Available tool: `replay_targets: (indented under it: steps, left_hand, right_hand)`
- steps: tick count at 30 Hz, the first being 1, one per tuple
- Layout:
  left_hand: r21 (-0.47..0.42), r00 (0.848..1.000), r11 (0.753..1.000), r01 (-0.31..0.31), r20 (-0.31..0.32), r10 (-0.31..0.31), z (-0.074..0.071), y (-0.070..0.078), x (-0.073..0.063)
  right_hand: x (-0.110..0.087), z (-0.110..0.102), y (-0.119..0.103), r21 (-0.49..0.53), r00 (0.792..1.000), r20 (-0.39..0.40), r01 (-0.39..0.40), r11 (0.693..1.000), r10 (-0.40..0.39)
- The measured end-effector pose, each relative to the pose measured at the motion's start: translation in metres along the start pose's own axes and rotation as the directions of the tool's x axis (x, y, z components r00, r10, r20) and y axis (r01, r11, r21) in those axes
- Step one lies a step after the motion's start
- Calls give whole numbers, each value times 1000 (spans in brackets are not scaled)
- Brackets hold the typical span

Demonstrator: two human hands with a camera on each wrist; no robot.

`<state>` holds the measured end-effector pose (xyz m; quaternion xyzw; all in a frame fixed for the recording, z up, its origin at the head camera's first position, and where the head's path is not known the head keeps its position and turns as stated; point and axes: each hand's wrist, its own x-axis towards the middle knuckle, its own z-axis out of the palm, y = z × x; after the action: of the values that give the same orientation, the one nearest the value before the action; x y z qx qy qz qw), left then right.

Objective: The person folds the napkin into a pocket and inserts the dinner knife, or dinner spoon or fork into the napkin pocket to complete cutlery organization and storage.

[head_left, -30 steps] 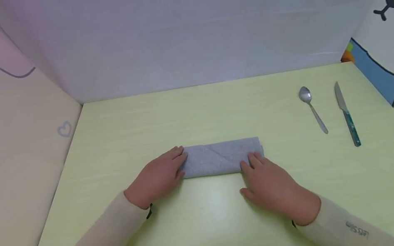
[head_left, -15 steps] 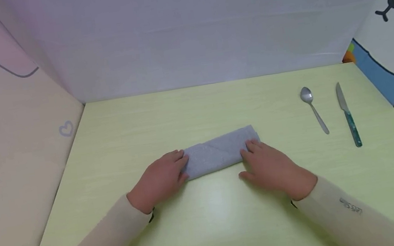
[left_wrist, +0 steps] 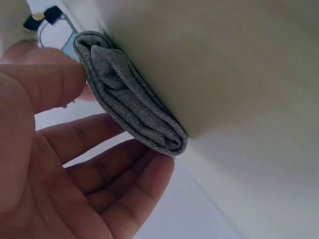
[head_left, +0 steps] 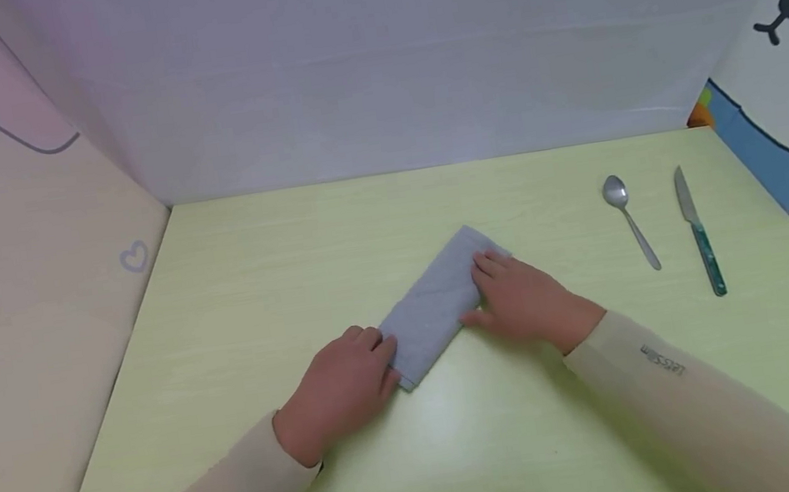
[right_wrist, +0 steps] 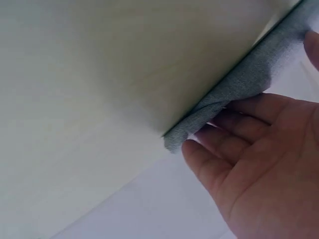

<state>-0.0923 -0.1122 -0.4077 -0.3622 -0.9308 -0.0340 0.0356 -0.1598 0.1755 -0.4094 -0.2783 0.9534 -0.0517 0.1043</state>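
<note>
A folded grey-blue cloth (head_left: pixel 428 308) lies slantwise on the table (head_left: pixel 273 246), its far end up to the right. My left hand (head_left: pixel 339 388) rests at its near left end, fingers on the top and thumb by the near corner. In the left wrist view several layers show at the end of the cloth (left_wrist: pixel 132 97), between thumb and fingertips. My right hand (head_left: pixel 526 295) touches the far right part, fingers laid on top and thumb spread beside the near edge. The right wrist view shows the relaxed fingers (right_wrist: pixel 209 162) against the cloth (right_wrist: pixel 239 82).
To the right of the cloth lie a metal spoon (head_left: pixel 632 223) and a knife (head_left: pixel 700 232) with a green handle. A pale panel (head_left: pixel 375 106) borders the table's back edge, with printed side panels left and right.
Under both hands the cloth has turned counterclockwise from straight across to slanted. My right hand has moved away from me and slightly left; my left hand has come nearer and slightly right.
</note>
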Motion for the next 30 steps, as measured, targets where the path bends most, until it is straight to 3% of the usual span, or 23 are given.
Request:
replay_targets:
  steps: [8, 15, 21, 30]
  left_hand:
    - [36, 998, 998, -43, 39, 42, -1, 28, 2]
    - [178, 985, 971, -159, -44, 170, 4, 43, 10]
    - [177, 979, 964, -201, -6, 205, 2, 53, 19]
    - [164, 968, 956, -245, -10, 250, 0, 55, 24]
  right_hand:
    - [20, -3, 13, 111, 998, 57, -1, 994, -5]
    - [36, -7, 15, 121, 997, 68, 34, 992, -43]
    - [49, -11, 14, 130, 993, 88, 61, 990, -73]
    - [59, -16, 16, 202, 990, 101, 80, 976, -102]
